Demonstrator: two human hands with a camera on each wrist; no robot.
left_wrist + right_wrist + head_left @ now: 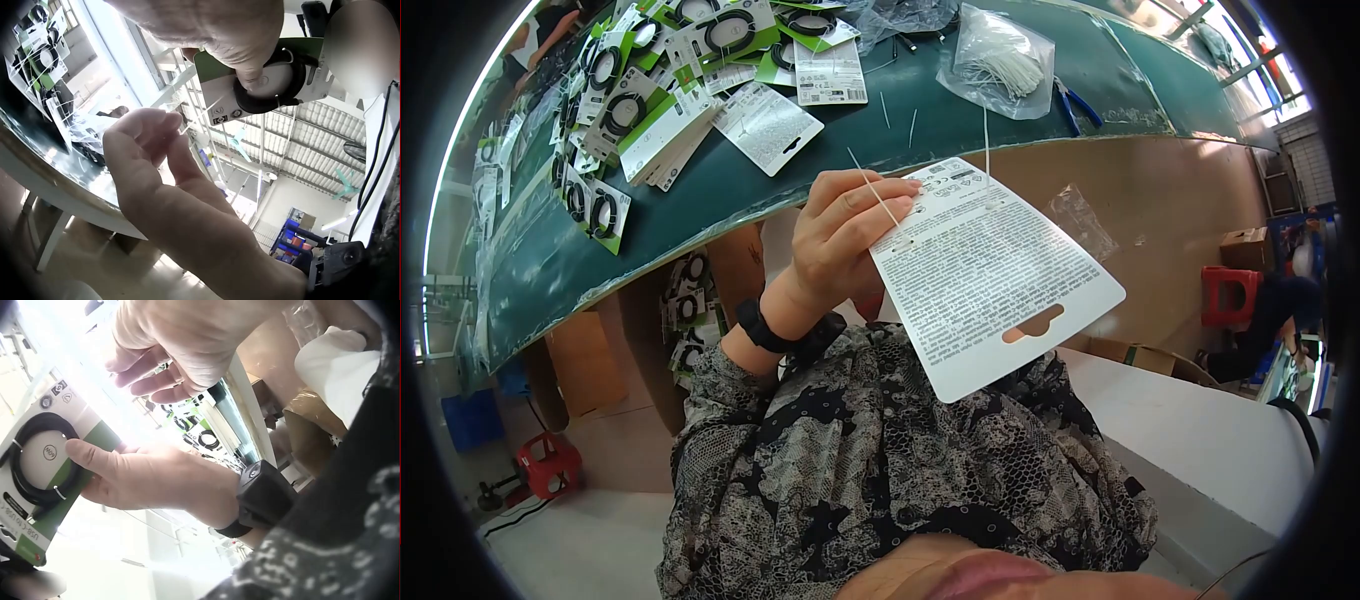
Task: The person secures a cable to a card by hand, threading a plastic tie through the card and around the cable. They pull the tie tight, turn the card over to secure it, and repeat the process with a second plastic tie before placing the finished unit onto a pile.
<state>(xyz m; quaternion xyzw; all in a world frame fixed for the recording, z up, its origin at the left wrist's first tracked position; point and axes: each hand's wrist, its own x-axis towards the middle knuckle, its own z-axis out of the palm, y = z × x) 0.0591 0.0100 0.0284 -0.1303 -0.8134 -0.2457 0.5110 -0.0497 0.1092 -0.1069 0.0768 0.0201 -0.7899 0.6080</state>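
My left hand (840, 220) grips a packaging card (990, 280), its fingers over the printed white back and its thumb on the front. On that front, in the right wrist view, a coiled black cable (22, 472) lies against white and green print, with the thumb at the coil. Two thin white cable ties (875, 185) stick up from the card's back. My right hand (169, 181) is hidden in the head view. The left wrist view has it near the card, fingers loosely bent, nothing seen held.
Many carded cables (625, 110) are heaped on the green table (780, 210). A clear bag of white cable ties (1000, 65) and blue-handled pliers (1080, 108) lie at the table's right. Below the table edge, a box (640, 330) contains more carded cables.
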